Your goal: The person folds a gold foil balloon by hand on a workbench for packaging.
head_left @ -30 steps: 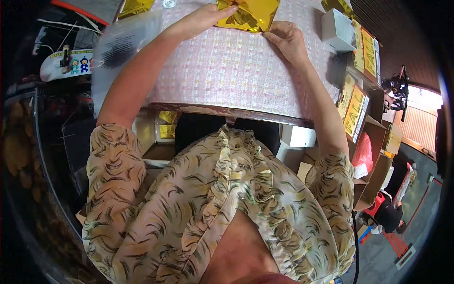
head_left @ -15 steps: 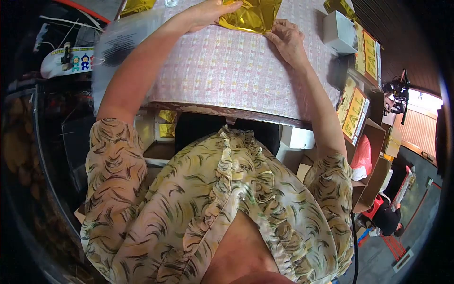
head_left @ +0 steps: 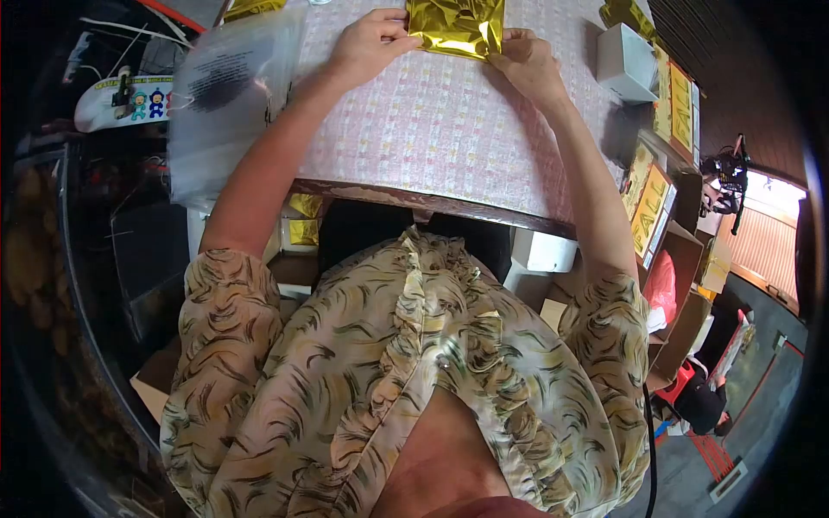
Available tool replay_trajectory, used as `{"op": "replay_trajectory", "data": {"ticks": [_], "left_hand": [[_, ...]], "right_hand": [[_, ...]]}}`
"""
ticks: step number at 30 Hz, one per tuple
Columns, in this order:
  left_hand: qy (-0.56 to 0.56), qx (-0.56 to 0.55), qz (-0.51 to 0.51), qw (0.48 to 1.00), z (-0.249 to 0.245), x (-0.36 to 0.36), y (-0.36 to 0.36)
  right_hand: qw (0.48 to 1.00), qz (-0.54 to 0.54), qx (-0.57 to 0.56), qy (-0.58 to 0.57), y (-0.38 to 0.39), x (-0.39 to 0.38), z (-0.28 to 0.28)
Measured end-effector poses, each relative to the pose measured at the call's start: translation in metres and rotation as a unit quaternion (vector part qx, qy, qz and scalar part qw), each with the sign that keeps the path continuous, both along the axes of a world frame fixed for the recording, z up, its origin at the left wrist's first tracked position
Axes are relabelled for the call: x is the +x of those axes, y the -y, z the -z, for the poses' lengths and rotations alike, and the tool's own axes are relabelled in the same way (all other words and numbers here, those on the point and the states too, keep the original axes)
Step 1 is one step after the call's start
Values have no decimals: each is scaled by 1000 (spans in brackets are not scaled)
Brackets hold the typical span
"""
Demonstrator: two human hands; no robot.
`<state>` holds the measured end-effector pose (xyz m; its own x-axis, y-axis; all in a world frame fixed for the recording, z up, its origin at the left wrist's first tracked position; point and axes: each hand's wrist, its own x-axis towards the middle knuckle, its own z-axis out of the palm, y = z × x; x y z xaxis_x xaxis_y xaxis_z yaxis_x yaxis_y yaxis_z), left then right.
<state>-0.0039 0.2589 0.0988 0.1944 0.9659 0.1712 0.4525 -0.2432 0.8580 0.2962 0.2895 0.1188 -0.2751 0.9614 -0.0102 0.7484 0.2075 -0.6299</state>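
Observation:
A shiny gold foil pouch [head_left: 456, 29] lies at the far side of the table, cut off by the top edge of the view. My left hand [head_left: 371, 47] grips its left edge, with the thumb at the lower left corner. At the lower right corner, my right hand [head_left: 528, 65] pinches the foil between thumb and curled fingers. Both forearms reach over the checked pink and white tablecloth [head_left: 414, 129]. The pouch's contents, if any, are hidden.
Clear plastic bags [head_left: 229, 104] overhang the table's left side, near more gold foil [head_left: 252, 7]. A white box [head_left: 625, 62] stands at the right, beside printed yellow boxes [head_left: 652, 203]. Below the table edge are a white box [head_left: 544, 250] and gold packets [head_left: 303, 231].
My left hand has shifted down and left, from the pouch's front face to its left edge. The pouch now sits flatter and squarer. My right hand stays at its right corner.

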Motion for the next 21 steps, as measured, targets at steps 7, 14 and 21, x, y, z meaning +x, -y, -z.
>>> {"op": "replay_trajectory", "data": {"ticks": [7, 14, 21], "left_hand": [[-111, 65, 0, 992, -10, 2, 0], [-119, 53, -52, 990, -16, 13, 7], [-176, 87, -28, 980, -16, 13, 1]], "right_hand": [[989, 76, -66, -106, 15, -10, -20], [989, 119, 80, -32, 18, -20, -3], [994, 96, 35, -37, 12, -13, 9]]}}
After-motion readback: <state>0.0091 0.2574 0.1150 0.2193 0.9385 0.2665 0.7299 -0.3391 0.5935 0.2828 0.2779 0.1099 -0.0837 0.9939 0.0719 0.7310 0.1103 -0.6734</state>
